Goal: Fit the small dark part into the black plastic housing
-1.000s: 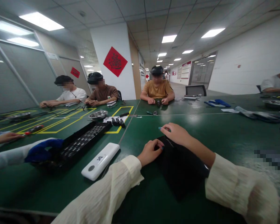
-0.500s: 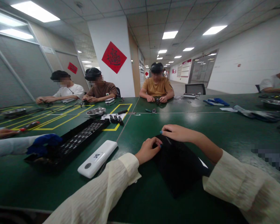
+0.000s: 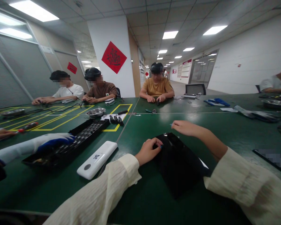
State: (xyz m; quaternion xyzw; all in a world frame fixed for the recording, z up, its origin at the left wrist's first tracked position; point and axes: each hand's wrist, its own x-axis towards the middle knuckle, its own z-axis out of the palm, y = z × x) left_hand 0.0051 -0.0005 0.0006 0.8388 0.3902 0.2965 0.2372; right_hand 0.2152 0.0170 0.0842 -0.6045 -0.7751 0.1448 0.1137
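A flat black pad-like object [image 3: 178, 162] lies on the green table [image 3: 154, 200] right in front of me. My left hand [image 3: 148, 151] rests on its left far corner with the fingers curled against the edge. My right hand [image 3: 186, 127] hovers just beyond the object's far edge, fingers loosely extended and nothing visible in them. Both arms wear cream sleeves.
A white power bank [image 3: 97, 159] lies to my left, beside a black keyboard [image 3: 72, 143] that a co-worker's blue-gloved hand [image 3: 53, 140] touches. A metal bowl [image 3: 96, 112] and small black parts [image 3: 115, 118] sit farther back. Several people sit around the table.
My right hand has lifted off the black object's far corner and moved a little beyond it. The gloved hand at left has slid right onto the keyboard.
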